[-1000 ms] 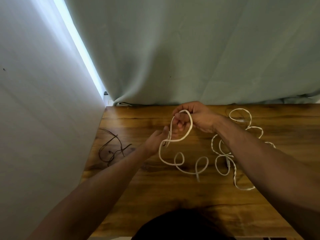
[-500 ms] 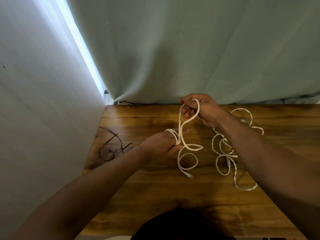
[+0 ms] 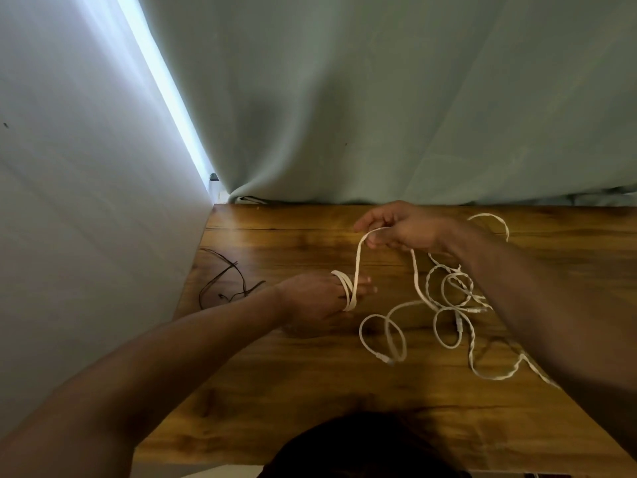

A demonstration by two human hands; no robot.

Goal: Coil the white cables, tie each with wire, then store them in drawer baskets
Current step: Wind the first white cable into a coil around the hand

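Note:
A white cable point(image 3: 356, 260) is wound in two or three turns around the straight fingers of my left hand point(image 3: 320, 298), which lies low over the wooden table point(image 3: 275, 391). From those turns the cable rises to my right hand point(image 3: 403, 231), which pinches it above the table's far side. Past that hand the cable drops into loose loops point(image 3: 382, 336) on the wood, ending in a plug. A second white cable point(image 3: 458, 298), partly twisted, lies tangled to the right under my right forearm.
A thin dark wire point(image 3: 224, 281) lies coiled at the table's left edge, close to the white wall point(image 3: 86, 201). A pale green curtain point(image 3: 379, 115) hangs behind the table's far edge.
My right hand has carried the cable right and down, laying another turn over my left fingers. The left fingers have straightened. The loose loops have slid right across the table.

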